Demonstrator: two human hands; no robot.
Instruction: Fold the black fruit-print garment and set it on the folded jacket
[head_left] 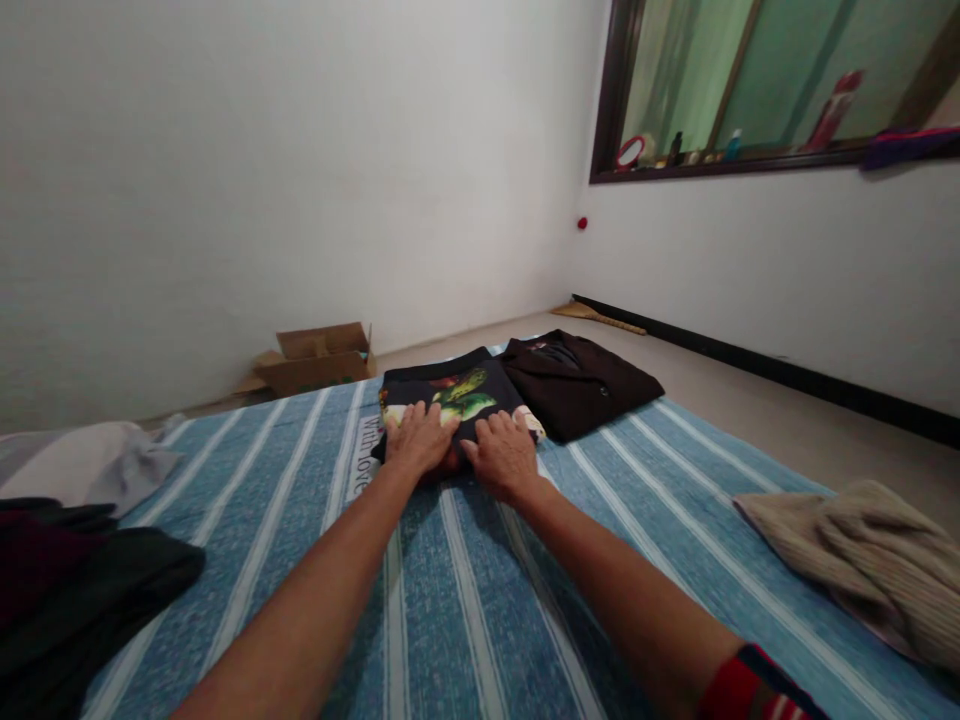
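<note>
A black garment with a green, white and red flower print (pixel 480 385) lies folded on a blue-and-white striped bed cover (pixel 277 560). Across its near left part rests my left hand (pixel 421 438), palm down with the fingers stretched out. My right hand (pixel 504 452) presses on the near right part, its fingers slightly bent and its thumb apart, pointing left. The undersides of both hands are hidden. Just beyond and right of the print garment is a folded dark brown jacket (pixel 592 390), its left edge touching or very close to it.
Dark clothes (pixel 97 570) and a pale grey cloth (pixel 90 455) lie on the left. A beige ribbed garment (pixel 870 550) is at the right edge. Beyond the bed are an open cardboard box (pixel 319 365) and a broom (pixel 600 317) on the floor by the walls.
</note>
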